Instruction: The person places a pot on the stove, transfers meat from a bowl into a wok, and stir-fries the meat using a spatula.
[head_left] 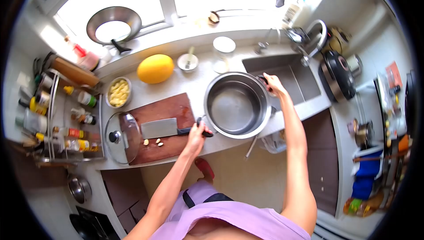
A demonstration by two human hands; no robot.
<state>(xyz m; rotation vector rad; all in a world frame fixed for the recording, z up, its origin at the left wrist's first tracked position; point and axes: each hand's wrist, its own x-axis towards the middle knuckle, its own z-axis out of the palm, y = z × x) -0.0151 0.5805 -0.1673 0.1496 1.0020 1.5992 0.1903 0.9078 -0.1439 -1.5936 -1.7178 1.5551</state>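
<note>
A large, empty-looking steel pot point(235, 105) is at the counter's front edge, left of the sink. My left hand point(197, 137) is closed round the pot's left handle, over the right end of the cutting board. My right hand point(274, 85) grips the handle on the other side, near the sink. On the brown cutting board point(176, 103) lies a cleaver point(159, 128), its dark handle pointing at my left hand. Several small pale pieces point(152, 142) lie below the blade. A glass lid point(124, 138) overlaps the board's left side.
Behind the board are a bowl of yellow pieces point(118, 92), a yellow melon point(155, 69) and a small white bowl point(187, 63). A sink point(293, 79) and a rice cooker point(338, 76) are at right. A bottle rack point(53, 112) stands left, a pan point(114, 24) by the window.
</note>
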